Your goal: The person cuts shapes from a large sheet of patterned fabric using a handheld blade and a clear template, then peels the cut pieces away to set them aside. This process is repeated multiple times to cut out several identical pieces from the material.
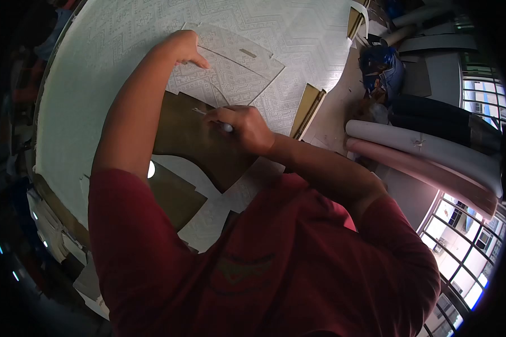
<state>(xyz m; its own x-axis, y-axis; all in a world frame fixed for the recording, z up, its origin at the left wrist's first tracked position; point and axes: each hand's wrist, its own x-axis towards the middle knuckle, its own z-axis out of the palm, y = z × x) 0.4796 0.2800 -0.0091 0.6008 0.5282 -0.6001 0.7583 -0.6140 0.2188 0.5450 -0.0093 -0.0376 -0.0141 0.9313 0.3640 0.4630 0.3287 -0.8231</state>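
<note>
My left hand rests on the upper left edge of a clear, flat pattern template. Its thumb is spread away from the palm, and the other fingers are mostly hidden. The template has dark lines and a small slot, and lies on pale embossed fabric. My right hand is closed around a slim white pen-like tool, its thin tip pointing left. That hand is over a brown, curved pattern piece, just below the template.
Another brown piece lies partly under my left arm. A brown board stands at the table's right edge. Rolls of white material and pink material lie at the right, near a blue bag and barred windows.
</note>
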